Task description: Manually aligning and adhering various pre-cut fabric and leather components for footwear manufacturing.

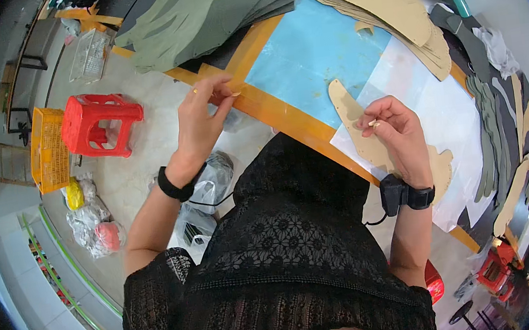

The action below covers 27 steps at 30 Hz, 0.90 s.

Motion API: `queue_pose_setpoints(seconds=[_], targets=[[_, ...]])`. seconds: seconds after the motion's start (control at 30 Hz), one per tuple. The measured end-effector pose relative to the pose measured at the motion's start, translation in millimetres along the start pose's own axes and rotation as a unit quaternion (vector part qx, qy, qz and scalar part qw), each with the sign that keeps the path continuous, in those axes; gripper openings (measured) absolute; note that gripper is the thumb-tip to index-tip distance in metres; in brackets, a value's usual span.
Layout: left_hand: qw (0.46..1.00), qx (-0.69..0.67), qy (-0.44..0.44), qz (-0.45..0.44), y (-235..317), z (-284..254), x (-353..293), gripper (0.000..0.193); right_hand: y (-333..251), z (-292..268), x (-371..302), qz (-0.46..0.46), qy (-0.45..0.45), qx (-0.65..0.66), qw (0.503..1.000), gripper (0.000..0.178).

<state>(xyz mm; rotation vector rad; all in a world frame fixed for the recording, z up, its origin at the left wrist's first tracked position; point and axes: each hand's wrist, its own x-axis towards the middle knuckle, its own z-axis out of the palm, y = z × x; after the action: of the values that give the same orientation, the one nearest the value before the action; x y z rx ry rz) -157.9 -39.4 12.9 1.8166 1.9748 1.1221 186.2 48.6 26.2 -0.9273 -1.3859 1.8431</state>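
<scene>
My left hand hovers over the table's near edge at the left. Its thumb and forefinger are pinched together, and what they hold, if anything, is too small to name. My right hand is raised over a long, curved beige cut piece and hides its middle. The piece has small holes and lies across the blue and white sheets. The right fingers are closed too, with small pale spots at the tips that could be nails or a scrap; I cannot tell which.
Grey-green cut pieces are stacked at the far left of the table. A stack of beige pieces lies at the far right. Orange tape borders the blue sheet. A red stool and a yellow crate stand at left.
</scene>
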Motion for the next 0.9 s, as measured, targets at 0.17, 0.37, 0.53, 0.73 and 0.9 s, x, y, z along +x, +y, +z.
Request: queue_pose_setpoints(seconds=[0.17,0.37,0.53,0.73,0.9], targets=[[0.995,-0.067,0.064,-0.043,-7,7,-19,0.019,0,0,-1,0.017,0.019,-0.035,0.999,0.017],[0.995,-0.03,0.09,-0.002,-8,5,-24,0.015,3,0,0,-0.01,0.003,-0.004,1.0,0.016],[0.997,0.004,0.072,0.027,-16,5,-26,0.017,4,0,0,-0.01,-0.002,-0.01,1.0,0.02],[0.995,0.021,0.087,0.051,-19,11,-31,0.018,5,-1,0,-0.001,-0.005,-0.023,1.0,0.02],[0.979,0.152,0.083,0.104,-8,10,-41,0.036,5,-2,-1,0.004,-0.005,-0.031,0.999,0.021]])
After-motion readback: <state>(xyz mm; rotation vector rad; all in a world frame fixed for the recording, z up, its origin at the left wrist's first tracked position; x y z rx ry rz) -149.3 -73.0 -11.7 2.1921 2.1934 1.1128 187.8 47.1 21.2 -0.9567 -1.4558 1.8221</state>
